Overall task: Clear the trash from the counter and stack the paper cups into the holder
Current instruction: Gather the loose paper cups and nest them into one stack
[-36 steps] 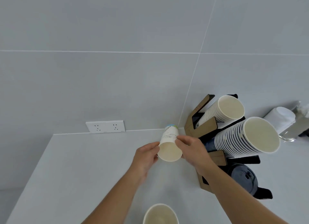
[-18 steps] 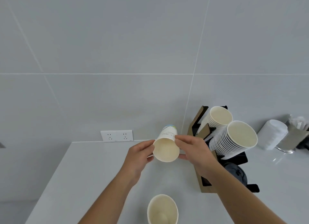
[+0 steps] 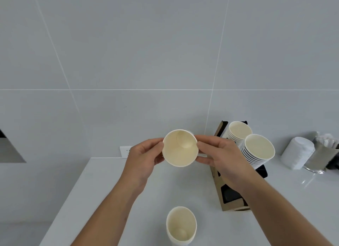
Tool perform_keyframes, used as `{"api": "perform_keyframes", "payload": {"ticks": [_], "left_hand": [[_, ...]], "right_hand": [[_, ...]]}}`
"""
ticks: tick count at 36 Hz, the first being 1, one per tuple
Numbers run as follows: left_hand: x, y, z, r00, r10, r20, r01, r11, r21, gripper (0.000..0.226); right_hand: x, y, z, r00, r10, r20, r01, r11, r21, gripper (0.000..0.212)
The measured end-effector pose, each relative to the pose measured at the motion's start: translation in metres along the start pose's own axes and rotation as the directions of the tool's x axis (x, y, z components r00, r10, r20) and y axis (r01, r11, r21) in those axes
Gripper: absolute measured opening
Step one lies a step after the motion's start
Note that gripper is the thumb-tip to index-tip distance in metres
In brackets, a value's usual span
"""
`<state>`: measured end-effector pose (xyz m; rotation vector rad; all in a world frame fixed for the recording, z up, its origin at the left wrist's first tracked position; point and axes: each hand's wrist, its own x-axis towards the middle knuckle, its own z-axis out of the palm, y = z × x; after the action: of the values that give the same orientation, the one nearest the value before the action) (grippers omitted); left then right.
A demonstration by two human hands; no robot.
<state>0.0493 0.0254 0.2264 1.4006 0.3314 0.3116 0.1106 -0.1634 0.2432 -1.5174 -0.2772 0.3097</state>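
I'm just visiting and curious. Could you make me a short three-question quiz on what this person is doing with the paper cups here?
1. True or false: the cream-lined paper cup in the air is held by both the left hand and the right hand.
2. How many stacks of white paper cups sit in the brown cardboard cup holder?
3. Where is the other loose paper cup? A) inside the holder B) upright on the white counter, nearer the person C) beside the steel container

Key: 1 true; 2 two, the rear stack and the front stack; 3 B.
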Motion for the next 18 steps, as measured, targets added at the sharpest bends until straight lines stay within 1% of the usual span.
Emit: {"api": "perform_keyframes", "payload": {"ticks": [3, 5, 7, 9, 12, 18], "left_hand": [[-0.010, 0.009, -0.003, 1.000, 0.005, 0.016, -0.005, 0.999, 0.035, 0.017], [-0.016, 0.014, -0.005, 0.999, 0.017, 0.028, -0.018, 0.999, 0.051, 0.016], [-0.022, 0.018, -0.007, 0.999, 0.031, 0.023, -0.032, 0.998, 0.062, 0.015], [-0.027, 0.019, -0.007, 0.999, 0.032, 0.009, -0.033, 0.997, 0.066, 0.015], [-0.037, 0.017, -0.005, 1.000, 0.008, -0.003, -0.008, 0.998, 0.061, 0.016], [-0.052, 0.006, -0.003, 0.999, -0.029, -0.038, 0.033, 0.994, 0.109, 0.015]], "right_hand": [[-0.010, -0.007, 0.001, 0.999, -0.034, -0.014, 0.033, 0.999, -0.032, 0.027], [-0.018, -0.011, 0.001, 0.997, -0.073, -0.024, 0.071, 0.996, -0.059, 0.025], [-0.024, -0.014, 0.002, 0.993, -0.118, -0.027, 0.115, 0.989, -0.090, 0.021], [-0.031, -0.014, 0.003, 0.989, -0.145, -0.020, 0.142, 0.984, -0.108, 0.022], [-0.040, -0.010, 0.005, 0.990, -0.142, -0.020, 0.140, 0.986, -0.092, 0.022], [-0.054, 0.003, 0.005, 0.997, -0.061, -0.046, 0.059, 0.997, -0.051, 0.022]]}}
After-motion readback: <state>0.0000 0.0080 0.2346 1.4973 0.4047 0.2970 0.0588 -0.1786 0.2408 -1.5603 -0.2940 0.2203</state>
